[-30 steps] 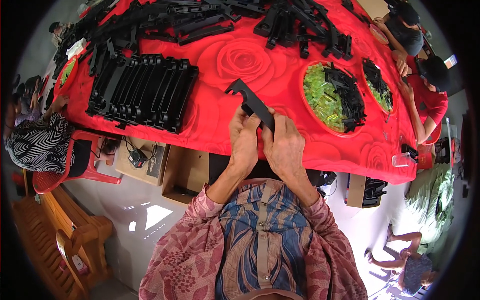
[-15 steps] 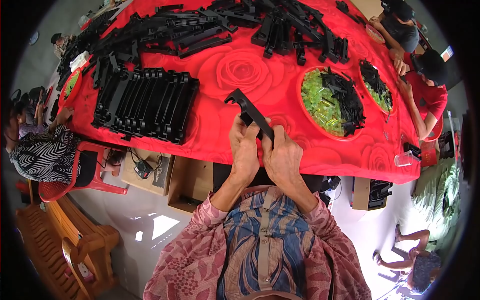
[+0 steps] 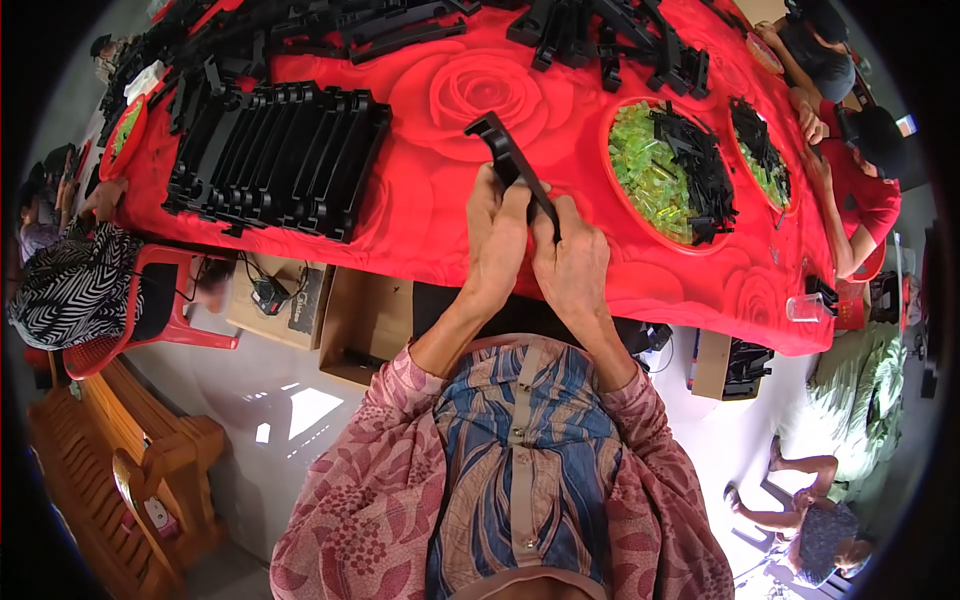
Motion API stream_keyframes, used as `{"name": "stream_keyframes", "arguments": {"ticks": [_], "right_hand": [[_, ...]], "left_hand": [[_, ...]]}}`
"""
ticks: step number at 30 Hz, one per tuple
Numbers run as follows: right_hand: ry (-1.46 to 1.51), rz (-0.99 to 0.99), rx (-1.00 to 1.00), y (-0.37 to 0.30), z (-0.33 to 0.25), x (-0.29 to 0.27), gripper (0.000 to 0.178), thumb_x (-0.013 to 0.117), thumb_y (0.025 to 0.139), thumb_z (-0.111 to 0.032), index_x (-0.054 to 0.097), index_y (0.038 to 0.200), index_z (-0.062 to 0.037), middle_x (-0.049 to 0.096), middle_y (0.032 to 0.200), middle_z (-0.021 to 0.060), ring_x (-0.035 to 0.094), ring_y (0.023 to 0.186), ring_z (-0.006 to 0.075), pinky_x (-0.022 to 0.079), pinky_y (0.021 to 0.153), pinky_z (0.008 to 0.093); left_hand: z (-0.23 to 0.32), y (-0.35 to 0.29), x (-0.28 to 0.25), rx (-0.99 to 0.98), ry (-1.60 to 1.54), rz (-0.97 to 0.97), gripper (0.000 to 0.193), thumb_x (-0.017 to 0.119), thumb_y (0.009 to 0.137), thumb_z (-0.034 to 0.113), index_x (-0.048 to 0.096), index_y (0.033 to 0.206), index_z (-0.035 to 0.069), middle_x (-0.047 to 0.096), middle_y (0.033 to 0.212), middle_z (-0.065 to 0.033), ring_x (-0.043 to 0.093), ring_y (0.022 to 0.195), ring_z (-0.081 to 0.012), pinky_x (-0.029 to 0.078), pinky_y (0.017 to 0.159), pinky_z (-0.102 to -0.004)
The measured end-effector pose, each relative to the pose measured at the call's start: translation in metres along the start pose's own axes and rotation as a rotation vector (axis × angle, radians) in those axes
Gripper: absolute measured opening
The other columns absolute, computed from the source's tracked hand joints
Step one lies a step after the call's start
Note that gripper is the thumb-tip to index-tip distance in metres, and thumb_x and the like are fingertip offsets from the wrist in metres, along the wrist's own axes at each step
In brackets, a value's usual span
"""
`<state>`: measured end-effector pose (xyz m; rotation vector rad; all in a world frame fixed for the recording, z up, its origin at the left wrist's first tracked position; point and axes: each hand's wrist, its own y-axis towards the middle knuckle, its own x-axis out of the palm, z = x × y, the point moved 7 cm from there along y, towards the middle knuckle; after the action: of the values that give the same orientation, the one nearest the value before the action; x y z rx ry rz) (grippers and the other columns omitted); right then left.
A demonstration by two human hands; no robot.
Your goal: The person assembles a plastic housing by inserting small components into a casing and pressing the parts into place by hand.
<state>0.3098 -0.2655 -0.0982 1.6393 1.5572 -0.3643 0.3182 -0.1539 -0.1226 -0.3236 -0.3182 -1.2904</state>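
A long black plastic part (image 3: 512, 158) with a hooked far end is held between my two hands, over the near edge of the red table. My left hand (image 3: 497, 235) grips it around its middle, the thumb lying along it. At its near end, my right hand (image 3: 572, 258) has its fingers closed on it. To the left, a tight row of similar black plastic parts (image 3: 280, 160) lies side by side. On the right stands a red basin (image 3: 613, 165) with yellow-green clear pieces (image 3: 650, 185) and small black strips (image 3: 695, 165).
Loose black parts (image 3: 400, 35) are heaped along the far side of the red cloth (image 3: 480, 90). Another red basin (image 3: 765, 170) stands farther right, near a person in red (image 3: 865, 190). A clear cup (image 3: 805, 307) sits at the right corner. Below the table is a cardboard box (image 3: 365, 320).
The view has shifted, so the table sits higher in the picture. The black plastic part is turned a little more upright and shows its edge; both hands keep hold of it.
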Motion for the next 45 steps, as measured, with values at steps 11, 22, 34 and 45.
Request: {"name": "stream_keyframes", "arguments": {"ticks": [11,22,34,45], "right_hand": [[0.329,-0.016,0.226,0.004,0.014,-0.009,0.025,0.051,0.097,-0.021,0.052,0.089,0.0028,0.055,0.065,0.0264,0.058,0.059,0.0449,0.041,0.05,0.049],[0.322,0.015,0.213,0.001,0.0,-0.022,0.029,0.047,0.097,-0.026,0.057,0.098,0.0014,0.055,0.061,0.0197,0.058,0.056,0.0344,0.041,0.052,0.044],[0.893,-0.07,0.464,-0.01,0.008,-0.003,0.033,0.043,0.096,-0.025,0.064,0.098,0.0008,0.061,0.072,0.0066,0.055,0.06,0.012,0.042,0.056,0.0261],[1.119,0.012,0.528,-0.012,0.014,0.003,0.03,0.047,0.094,-0.019,0.067,0.1,0.0025,0.064,0.076,0.0068,0.059,0.062,0.0149,0.045,0.058,0.0261]], "left_hand": [[-0.008,-0.009,0.014,-0.002,-0.182,-0.215,0.033,0.048,0.1,0.013,0.053,0.129,-0.004,0.061,0.115,-0.0055,0.056,0.105,-0.0121,0.042,0.094,-0.0262],[-0.021,-0.006,0.016,-0.05,-0.401,-0.345,0.024,0.053,0.098,0.011,0.059,0.119,0.002,0.06,0.101,0.0016,0.054,0.091,-0.0071,0.043,0.08,-0.0225],[-0.018,-0.01,0.017,-0.118,-0.552,-0.486,0.029,0.062,0.093,0.015,0.057,0.12,0.004,0.062,0.093,0.0029,0.052,0.069,-0.0018,0.038,0.054,-0.0177],[-0.018,-0.007,0.013,-0.074,-0.387,-0.46,0.031,0.064,0.091,0.014,0.057,0.12,0.005,0.063,0.097,0.0035,0.053,0.071,-0.0005,0.037,0.053,-0.0165]]}}
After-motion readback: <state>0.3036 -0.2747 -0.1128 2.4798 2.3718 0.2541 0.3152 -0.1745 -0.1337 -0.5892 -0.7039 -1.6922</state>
